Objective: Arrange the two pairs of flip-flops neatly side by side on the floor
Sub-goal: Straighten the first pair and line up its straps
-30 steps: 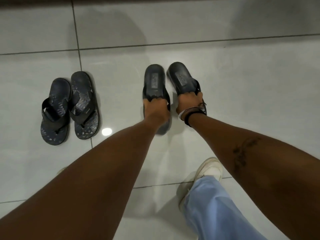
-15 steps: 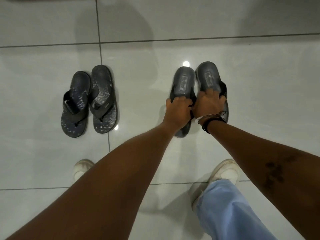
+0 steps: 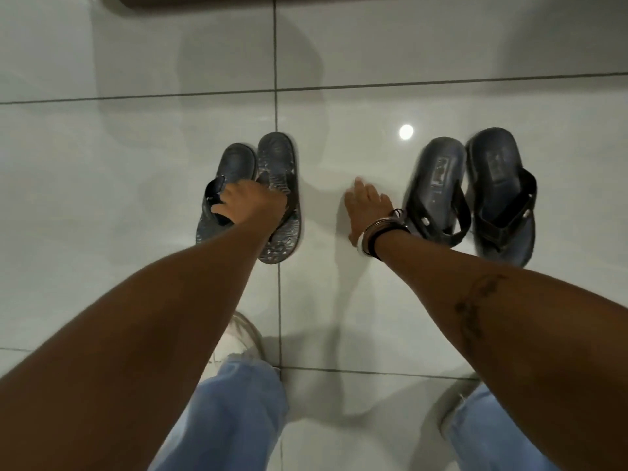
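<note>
Two pairs of dark flip-flops lie on the pale tiled floor. The patterned pair (image 3: 277,161) is at centre left, its two sandals side by side. My left hand (image 3: 249,205) is closed over the straps of that pair, hiding their middle. The plain black pair (image 3: 496,185) lies at the right, both sandals side by side with toes toward me. My right hand (image 3: 365,207), fingers apart and holding nothing, hovers over bare floor between the two pairs, just left of the black pair.
My feet in light shoes (image 3: 243,341) and pale blue trouser legs (image 3: 231,413) stand at the bottom of the view. A dark baseboard or furniture edge (image 3: 190,0) runs along the top. A ceiling light reflection (image 3: 406,131) shines on the tile.
Both hands have let go of the black pair, which now lies on the floor at the right. My left hand has moved left onto the patterned pair; my right hand has moved to the gap.
</note>
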`<state>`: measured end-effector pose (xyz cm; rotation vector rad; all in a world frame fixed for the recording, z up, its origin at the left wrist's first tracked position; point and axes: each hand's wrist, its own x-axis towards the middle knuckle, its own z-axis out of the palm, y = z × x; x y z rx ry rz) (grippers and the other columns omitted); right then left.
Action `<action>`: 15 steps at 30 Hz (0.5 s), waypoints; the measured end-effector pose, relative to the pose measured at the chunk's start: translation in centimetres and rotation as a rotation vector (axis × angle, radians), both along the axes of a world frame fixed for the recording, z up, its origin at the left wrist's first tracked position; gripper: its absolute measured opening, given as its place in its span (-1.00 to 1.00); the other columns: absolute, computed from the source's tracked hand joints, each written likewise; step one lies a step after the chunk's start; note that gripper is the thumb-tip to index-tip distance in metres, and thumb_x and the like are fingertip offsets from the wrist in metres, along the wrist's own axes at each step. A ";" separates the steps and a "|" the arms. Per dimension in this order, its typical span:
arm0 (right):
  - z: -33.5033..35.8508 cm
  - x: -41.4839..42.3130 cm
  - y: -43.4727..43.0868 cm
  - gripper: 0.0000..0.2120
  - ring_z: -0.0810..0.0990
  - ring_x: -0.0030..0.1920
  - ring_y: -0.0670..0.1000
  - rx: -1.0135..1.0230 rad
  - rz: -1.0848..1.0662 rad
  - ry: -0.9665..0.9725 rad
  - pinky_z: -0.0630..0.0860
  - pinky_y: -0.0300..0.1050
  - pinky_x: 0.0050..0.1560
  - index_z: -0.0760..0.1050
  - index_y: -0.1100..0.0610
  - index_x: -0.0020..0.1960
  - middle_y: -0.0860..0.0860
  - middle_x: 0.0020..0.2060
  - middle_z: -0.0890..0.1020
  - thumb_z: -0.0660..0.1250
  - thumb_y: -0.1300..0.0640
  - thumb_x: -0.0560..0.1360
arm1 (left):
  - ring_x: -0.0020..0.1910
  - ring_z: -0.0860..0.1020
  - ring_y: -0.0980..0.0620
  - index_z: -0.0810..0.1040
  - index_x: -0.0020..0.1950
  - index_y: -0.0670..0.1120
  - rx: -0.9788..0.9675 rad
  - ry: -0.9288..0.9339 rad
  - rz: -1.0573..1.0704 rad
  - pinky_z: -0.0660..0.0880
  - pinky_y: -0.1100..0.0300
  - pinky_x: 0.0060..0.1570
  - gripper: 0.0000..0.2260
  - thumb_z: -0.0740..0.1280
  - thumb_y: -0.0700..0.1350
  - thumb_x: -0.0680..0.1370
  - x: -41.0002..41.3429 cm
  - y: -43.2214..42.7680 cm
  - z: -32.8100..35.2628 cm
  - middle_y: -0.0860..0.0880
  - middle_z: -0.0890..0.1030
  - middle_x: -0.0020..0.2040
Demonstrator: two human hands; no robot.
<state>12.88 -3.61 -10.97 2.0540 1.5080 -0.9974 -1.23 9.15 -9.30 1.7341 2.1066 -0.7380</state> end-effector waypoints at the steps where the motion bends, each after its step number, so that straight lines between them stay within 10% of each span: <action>1: -0.2 -0.4 0.3 -0.36 -0.09 0.58 0.20 -0.026 -0.016 -0.010 0.03 0.17 0.53 -0.05 0.16 0.58 0.18 0.58 -0.15 0.19 0.15 0.60 | 0.38 0.34 -0.24 0.44 0.34 -0.17 -0.039 0.005 0.008 0.11 -0.29 0.40 -0.41 0.31 0.16 0.43 -0.5 0.4 0.1 -0.21 0.45 0.35; 15: -1.8 -1.2 0.3 -0.20 -0.13 0.58 0.20 -0.085 0.013 -0.086 0.07 0.24 0.51 -0.14 0.16 0.59 0.17 0.57 -0.23 0.28 0.04 0.56 | 0.17 0.49 -0.23 0.50 0.05 -0.09 -0.057 -0.160 0.032 0.21 -0.15 0.38 -0.81 0.34 -0.04 0.50 -2.4 3.2 -1.3 -0.15 0.62 0.06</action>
